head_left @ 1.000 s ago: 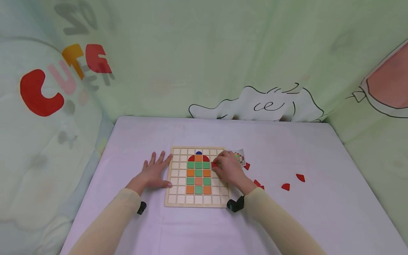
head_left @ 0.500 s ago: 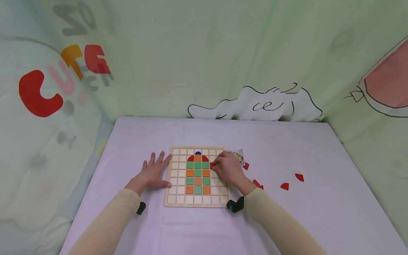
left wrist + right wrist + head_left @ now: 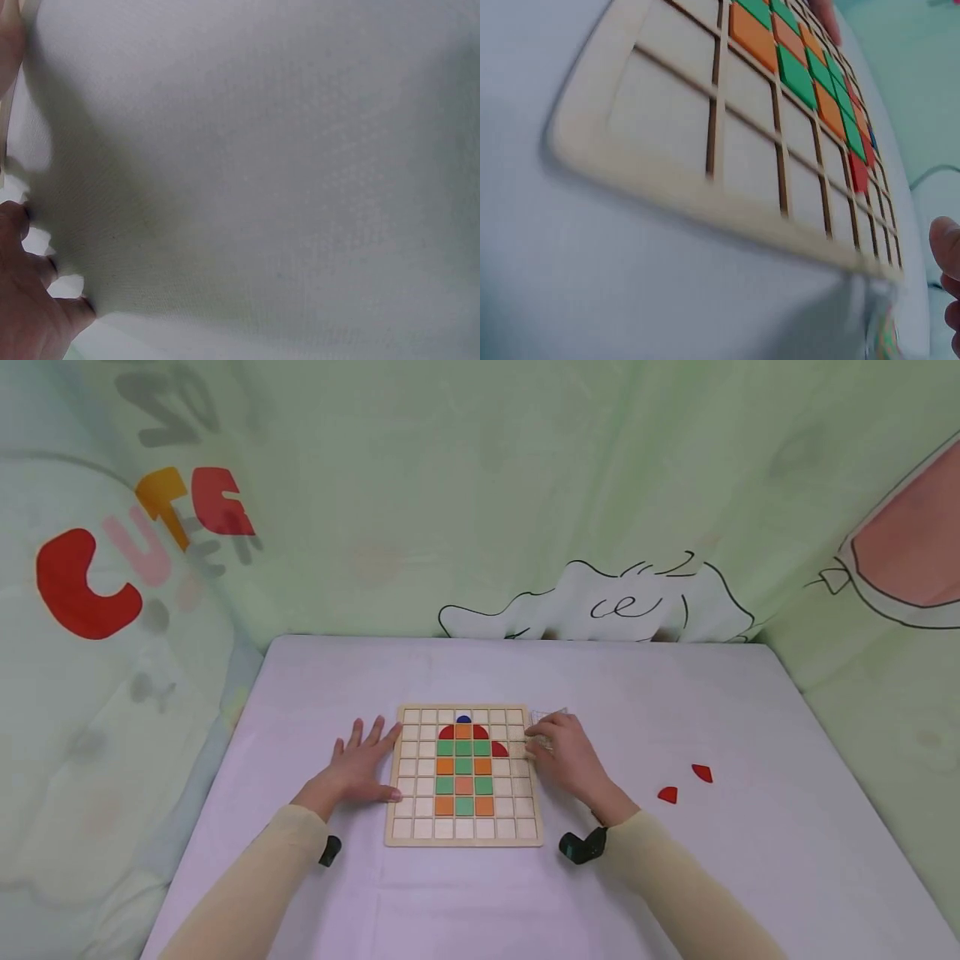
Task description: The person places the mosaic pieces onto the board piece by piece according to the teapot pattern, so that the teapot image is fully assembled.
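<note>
A wooden grid board lies flat on the table. Coloured square tiles fill its middle columns, topped by red quarter-round pieces and a blue piece. One red quarter-round piece sits in a cell just right of the top green row. My left hand is spread, with its thumb and index fingertip at the board's left edge. Past the right edge, my right hand hovers with bent fingers apart from that piece, and nothing shows in its grasp. It partly covers a small pattern card.
Two loose red quarter-round pieces lie on the table to the right. A printed fabric curtain rises behind the table and along its sides.
My right hand has let go of the red quarter-round piece, which stays in its cell, and has moved right. It now hides the loose red pieces near the card. My left hand stays put.
</note>
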The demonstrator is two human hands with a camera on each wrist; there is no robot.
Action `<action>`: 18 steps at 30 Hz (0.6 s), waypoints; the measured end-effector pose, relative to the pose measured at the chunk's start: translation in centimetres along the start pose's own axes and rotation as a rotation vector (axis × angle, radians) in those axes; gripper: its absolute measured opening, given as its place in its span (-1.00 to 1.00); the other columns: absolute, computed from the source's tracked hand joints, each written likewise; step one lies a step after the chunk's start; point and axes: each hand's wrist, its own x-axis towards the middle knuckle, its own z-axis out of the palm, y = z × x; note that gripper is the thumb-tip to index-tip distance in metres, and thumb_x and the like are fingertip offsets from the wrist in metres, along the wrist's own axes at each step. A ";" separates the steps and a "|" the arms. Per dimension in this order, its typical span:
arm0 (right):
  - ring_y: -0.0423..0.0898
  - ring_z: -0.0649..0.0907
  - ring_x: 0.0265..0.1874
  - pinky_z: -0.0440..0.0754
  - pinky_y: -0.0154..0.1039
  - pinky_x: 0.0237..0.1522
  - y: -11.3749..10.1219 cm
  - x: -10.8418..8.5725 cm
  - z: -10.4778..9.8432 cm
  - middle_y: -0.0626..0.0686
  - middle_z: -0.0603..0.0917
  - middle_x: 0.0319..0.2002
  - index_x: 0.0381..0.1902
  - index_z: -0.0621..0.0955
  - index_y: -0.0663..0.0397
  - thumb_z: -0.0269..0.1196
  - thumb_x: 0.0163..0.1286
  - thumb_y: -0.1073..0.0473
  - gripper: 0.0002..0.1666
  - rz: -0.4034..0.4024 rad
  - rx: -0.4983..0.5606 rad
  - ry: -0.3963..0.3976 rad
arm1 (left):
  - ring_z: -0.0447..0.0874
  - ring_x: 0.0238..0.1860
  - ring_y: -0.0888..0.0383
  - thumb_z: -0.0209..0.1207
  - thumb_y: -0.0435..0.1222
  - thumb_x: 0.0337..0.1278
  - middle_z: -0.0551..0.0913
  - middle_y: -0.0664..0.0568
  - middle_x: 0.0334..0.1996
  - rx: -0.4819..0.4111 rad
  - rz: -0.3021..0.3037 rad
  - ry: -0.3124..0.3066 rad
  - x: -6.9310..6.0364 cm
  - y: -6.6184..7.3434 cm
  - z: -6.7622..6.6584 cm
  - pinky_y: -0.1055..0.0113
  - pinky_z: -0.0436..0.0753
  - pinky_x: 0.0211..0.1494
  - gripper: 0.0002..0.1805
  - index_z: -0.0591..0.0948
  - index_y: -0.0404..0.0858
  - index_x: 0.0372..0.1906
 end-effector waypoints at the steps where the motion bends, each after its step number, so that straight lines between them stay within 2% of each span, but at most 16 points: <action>1: 0.20 0.52 0.16 0.53 0.16 0.30 0.6 -0.3 -0.5 0.25 0.65 0.06 -0.03 0.74 0.26 0.36 0.38 0.26 -0.75 0.012 0.003 0.009 | -0.46 0.64 -0.37 0.51 -0.01 0.00 -0.23 -0.24 0.67 -0.002 0.000 0.001 0.0 0.0 0.0 -0.43 -0.26 0.58 0.25 -0.03 -0.14 0.67; 7: 0.28 0.45 0.23 0.57 0.26 0.25 5.0 -2.6 -4.2 0.32 0.59 0.15 0.14 0.66 0.23 0.31 0.43 0.27 -0.65 0.125 0.004 0.019 | -0.47 0.64 -0.36 0.50 -0.01 0.01 -0.24 -0.23 0.67 -0.006 0.003 0.003 0.0 0.0 0.0 -0.42 -0.27 0.58 0.24 -0.04 -0.13 0.67; 12: 0.35 0.45 0.21 0.47 0.38 0.24 8.9 -4.9 -6.9 0.39 0.59 0.13 0.17 0.63 0.28 0.25 0.47 0.30 -0.64 0.154 -0.009 0.050 | -0.50 0.64 -0.35 0.49 0.01 0.02 -0.25 -0.22 0.68 -0.001 0.007 -0.005 0.2 -0.2 0.2 -0.41 -0.28 0.59 0.24 -0.05 -0.12 0.67; 18: 0.36 0.48 0.19 0.47 0.41 0.22 11.3 -7.5 -7.7 0.40 0.61 0.12 0.20 0.60 0.30 0.23 0.47 0.30 -0.62 0.191 -0.009 0.018 | -0.50 0.64 -0.34 0.49 0.00 0.02 -0.26 -0.21 0.68 0.000 0.005 -0.010 0.4 -0.2 0.2 -0.41 -0.28 0.59 0.24 -0.05 -0.11 0.68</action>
